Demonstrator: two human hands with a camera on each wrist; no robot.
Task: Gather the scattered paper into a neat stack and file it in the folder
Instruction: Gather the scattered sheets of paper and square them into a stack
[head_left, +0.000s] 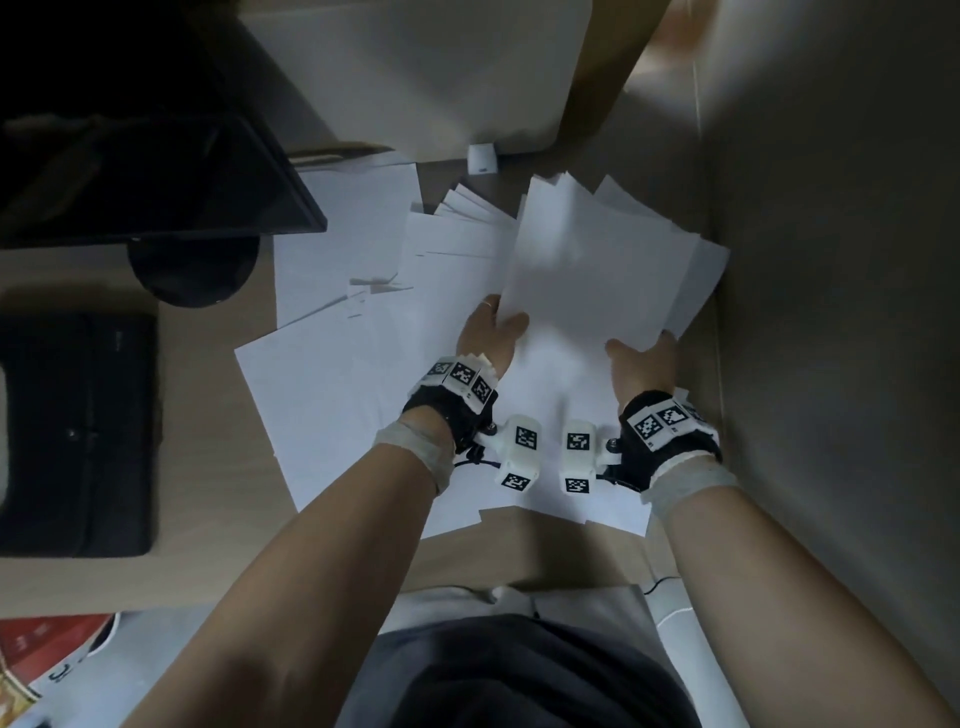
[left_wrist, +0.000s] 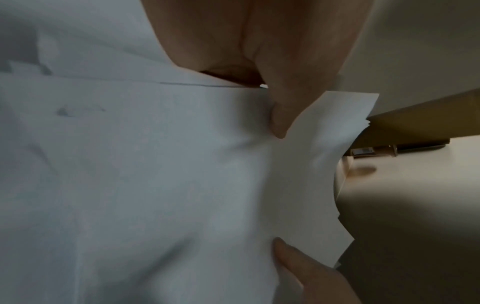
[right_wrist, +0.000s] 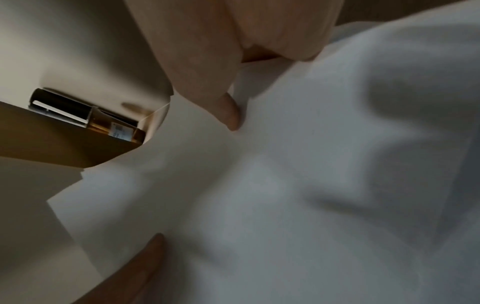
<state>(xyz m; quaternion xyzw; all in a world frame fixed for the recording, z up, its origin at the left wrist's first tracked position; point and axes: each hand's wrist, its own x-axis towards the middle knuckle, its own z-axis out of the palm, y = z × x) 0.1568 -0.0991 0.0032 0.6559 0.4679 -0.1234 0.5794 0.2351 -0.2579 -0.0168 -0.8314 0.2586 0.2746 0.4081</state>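
Note:
A fanned bundle of white paper (head_left: 597, 260) is lifted above the desk, its sheets uneven at the far edges. My left hand (head_left: 491, 332) grips its near left edge and my right hand (head_left: 647, 358) grips its near right corner. In each wrist view a thumb presses on the top sheet (left_wrist: 279, 121) (right_wrist: 231, 115), and the fingers are hidden beneath. More loose sheets (head_left: 332, 395) lie spread over the desk under and left of the bundle. A black folder (head_left: 78, 431) lies closed at the far left of the desk.
A dark monitor (head_left: 156, 171) on a round base (head_left: 192, 270) stands at the back left. A small white box (head_left: 483, 158) sits behind the sheets. A wall (head_left: 831, 312) runs close along the right. An amber bottle (right_wrist: 103, 123) lies on a shelf.

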